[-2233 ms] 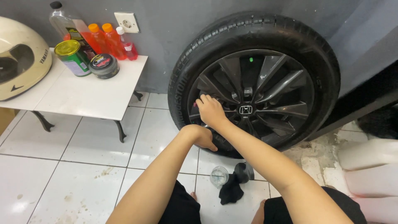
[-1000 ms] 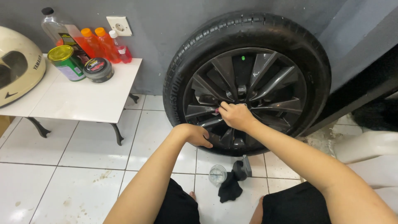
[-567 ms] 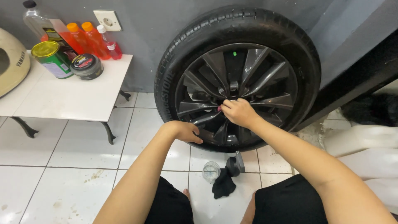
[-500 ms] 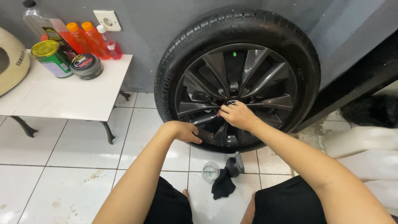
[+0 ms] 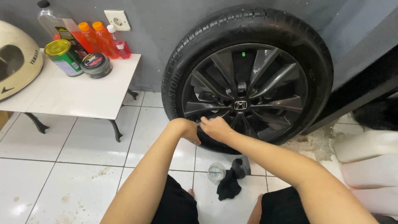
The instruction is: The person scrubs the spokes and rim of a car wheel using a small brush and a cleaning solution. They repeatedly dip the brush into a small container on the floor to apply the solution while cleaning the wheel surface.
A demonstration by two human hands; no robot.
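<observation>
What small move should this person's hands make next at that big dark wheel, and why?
Probably slide the right hand along to the next spoke. It rests on the lower spokes of the dark grey alloy wheel, while the left hand steadies the black rubber tyre; the upper spokes are untouched now.

a: what's behind everything?
b: a grey wall [image 5: 166, 25] with a white socket [image 5: 117, 19] set in it, upper left.
a: and underfoot?
b: a white tiled floor [image 5: 62, 166] with dark grout lines and some brownish stains.
a: any furniture?
b: a low white surface [image 5: 78, 95] on curled black metal legs [image 5: 114, 129], standing against the wall at left. even, bright light.
</observation>
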